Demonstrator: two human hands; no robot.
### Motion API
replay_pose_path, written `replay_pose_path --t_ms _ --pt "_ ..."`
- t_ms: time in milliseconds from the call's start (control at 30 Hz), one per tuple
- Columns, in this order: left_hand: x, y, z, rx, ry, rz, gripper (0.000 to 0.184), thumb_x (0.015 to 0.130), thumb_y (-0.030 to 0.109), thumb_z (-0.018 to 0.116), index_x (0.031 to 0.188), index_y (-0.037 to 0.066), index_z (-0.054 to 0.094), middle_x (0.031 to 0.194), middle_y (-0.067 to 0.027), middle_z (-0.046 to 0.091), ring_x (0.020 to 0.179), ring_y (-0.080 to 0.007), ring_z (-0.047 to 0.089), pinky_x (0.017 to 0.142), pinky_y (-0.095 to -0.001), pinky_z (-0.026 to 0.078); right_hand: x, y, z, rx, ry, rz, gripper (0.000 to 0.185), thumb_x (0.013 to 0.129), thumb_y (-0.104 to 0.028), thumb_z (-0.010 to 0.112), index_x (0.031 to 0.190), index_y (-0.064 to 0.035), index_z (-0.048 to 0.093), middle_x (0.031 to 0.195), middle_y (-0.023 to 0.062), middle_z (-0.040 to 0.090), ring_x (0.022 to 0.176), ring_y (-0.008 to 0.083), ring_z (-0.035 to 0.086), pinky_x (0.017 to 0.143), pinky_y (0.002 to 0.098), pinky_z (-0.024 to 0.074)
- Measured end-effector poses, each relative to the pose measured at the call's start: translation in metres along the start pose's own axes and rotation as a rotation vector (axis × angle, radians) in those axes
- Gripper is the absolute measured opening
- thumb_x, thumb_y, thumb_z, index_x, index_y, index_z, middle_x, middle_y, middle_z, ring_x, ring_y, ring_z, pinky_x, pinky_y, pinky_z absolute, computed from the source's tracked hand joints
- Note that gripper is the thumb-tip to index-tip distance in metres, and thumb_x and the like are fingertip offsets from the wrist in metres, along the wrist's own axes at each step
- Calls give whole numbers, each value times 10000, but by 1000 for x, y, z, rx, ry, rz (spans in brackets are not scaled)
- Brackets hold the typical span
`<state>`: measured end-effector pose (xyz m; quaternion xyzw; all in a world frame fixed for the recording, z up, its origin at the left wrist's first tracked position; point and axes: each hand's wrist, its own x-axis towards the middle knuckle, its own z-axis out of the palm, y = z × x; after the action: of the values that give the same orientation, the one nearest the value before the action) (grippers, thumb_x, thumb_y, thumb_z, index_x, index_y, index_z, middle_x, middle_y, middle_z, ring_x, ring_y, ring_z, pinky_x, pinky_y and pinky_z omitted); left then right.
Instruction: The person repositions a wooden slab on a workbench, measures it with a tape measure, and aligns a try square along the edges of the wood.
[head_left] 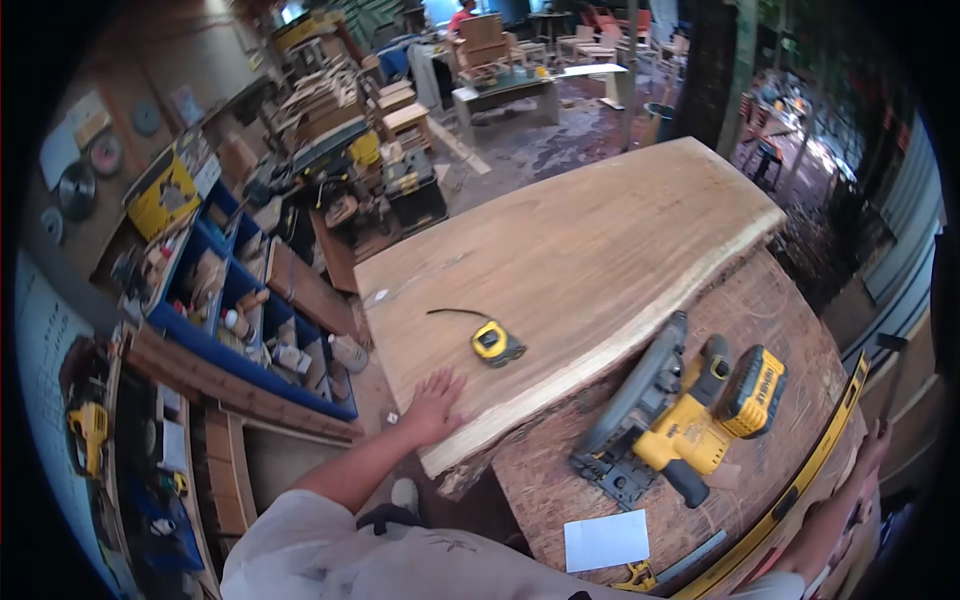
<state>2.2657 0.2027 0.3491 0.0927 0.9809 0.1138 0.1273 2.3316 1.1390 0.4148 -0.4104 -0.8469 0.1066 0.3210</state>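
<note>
A pale shirt (420, 560) sits closest; beyond, the left hand (433, 408), fingers apart, presses the live-edge slab (570, 235) beside a circular saw (690, 440), its battery (757, 390) lettered DEWALT. The right hand's (872, 455) grip, near the spirit level (788, 493), I can't tell.

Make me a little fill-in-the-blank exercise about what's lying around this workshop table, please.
The person's ____ hand rests on the wooden slab.
The tape measure on the slab is black and ____.
In the picture, the power saw lies to the ____ of the tape measure.
The sheet of paper near the saw is ____.

Missing words: left; yellow; right; white.
</note>
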Motion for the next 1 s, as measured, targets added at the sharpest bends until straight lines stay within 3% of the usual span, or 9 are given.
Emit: replay_pose_path --t_ms 167,300,433,467,500,533,667,767,1000 --pt "1 -66 -8 -227 88 294 666 890 365 605 1438 68 371 1480 -242 330 1395 -394 278 1144 -490 215 -85 -235 -110 977 32 -131 327 963 -262 599 1172 -12 619 772 -10 592 671 46 516 579 211 398" --pt "-11 -134 -51 -809 100 446 497 925 272 593 1357 51 485 1337 -179 517 1228 -296 510 1045 -405 396 -211 -373 -157 651 -166 -386 284 973 -202 580 1188 -29 646 757 -39 574 631 18 438 549 191 338" --pt "-7 -230 -73 -1430 -70 312 544 994 413 463 1382 32 446 1239 -149 574 1050 -222 606 918 -350 491 -476 -545 -125 623 -390 -683 401 875 4 603 1269 -64 585 1100 94 647 999 166 596 887 277 451" --pt "-6 -252 -85 -1722 -139 165 598 997 476 424 1393 29 429 1227 -161 572 1025 -223 609 893 -352 502 -542 -605 -120 585 -314 -1031 374 834 42 629 1197 -45 625 1031 97 660 887 173 609 800 285 471" --pt "-9 -271 -104 -1851 -199 77 685 982 555 371 1414 24 394 1194 -178 573 981 -220 612 851 -349 516 -592 -630 -115 530 -594 -916 306 813 23 655 1115 -29 664 910 91 651 769 178 591 688 295 464" --pt "-10 -293 -115 -1845 -226 83 685 982 555 371 1414 24 394 1194 -178 573 981 -220 612 851 -349 516 -646 -652 -98 641 -753 -711 260 807 9 665 1062 -31 689 801 89 613 689 187 560 614 303 437" --pt "2 -369 -126 -1690 -291 -123 619 995 468 439 1412 12 399 1076 -128 598 874 -179 612 775 -303 518 -772 -702 -48 590 -872 -806 268 840 -191 680 1104 -154 703 759 83 588 678 266 593 608 371 485" --pt "30 -411 -110 -1474 -151 -37 417 996 199 502 1360 -1 468 885 -12 613 783 -79 569 699 -247 477 -797 -738 -36 463 -928 -908 316 834 -270 686 1142 -202 687 788 76 570 699 280 596 609 396 494" --pt "160 -499 -108 -1031 55 47 383 996 186 503 1317 -20 528 1057 -18 649 933 -65 560 849 -233 444 -799 -801 55 608 -988 -824 384 818 -305 703 1168 -156 648 1031 136 592 980 329 576 815 413 492"
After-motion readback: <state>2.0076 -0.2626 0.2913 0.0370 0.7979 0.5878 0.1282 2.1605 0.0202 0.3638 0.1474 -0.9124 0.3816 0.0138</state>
